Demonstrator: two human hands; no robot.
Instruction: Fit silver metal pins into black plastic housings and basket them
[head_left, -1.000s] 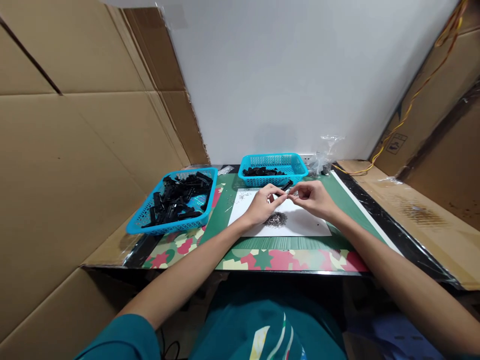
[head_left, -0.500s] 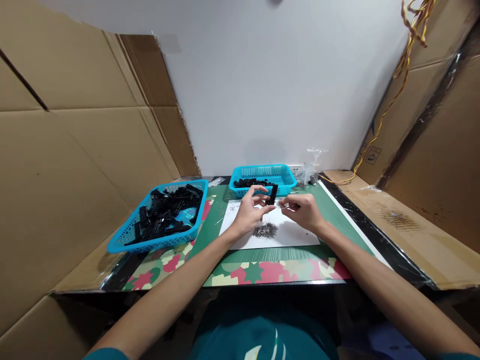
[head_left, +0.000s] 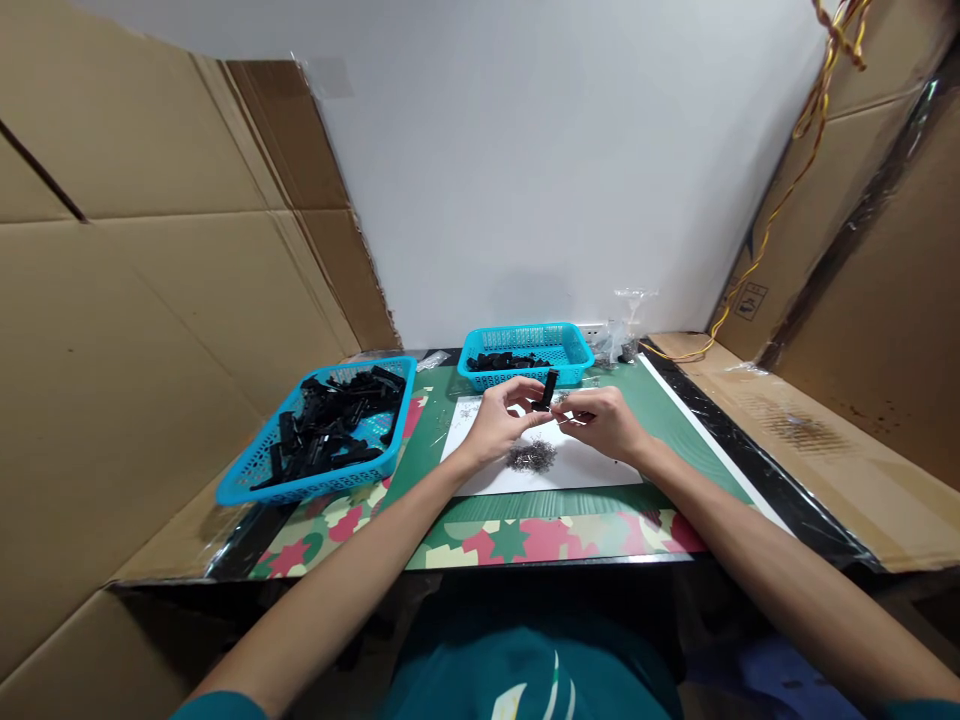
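Between the thumb and fingers of my left hand (head_left: 501, 422) is a small black plastic part (head_left: 550, 390), held upright above the white sheet (head_left: 600, 470). My right hand (head_left: 602, 420) is closed in a pinch right beside the part's lower end. A thin metal pin (head_left: 559, 418) seems to show at its fingertips, though it is too small to make out fully. Below the hands a pile of small metal pins (head_left: 532, 457) lies on the sheet.
To the left, a blue basket (head_left: 409, 420) holds many black plastic parts (head_left: 330, 425). A second blue basket (head_left: 579, 352) with black pieces stands at the back. Clear plastic bags (head_left: 619, 345) sit beside it. Yellow twisted wire (head_left: 772, 235) hangs at right; cardboard walls (head_left: 187, 300) flank the table.
My right hand has moved slightly left, bringing its fingertips up to the black part. The part has turned a little in my left hand. The view has shifted slightly.
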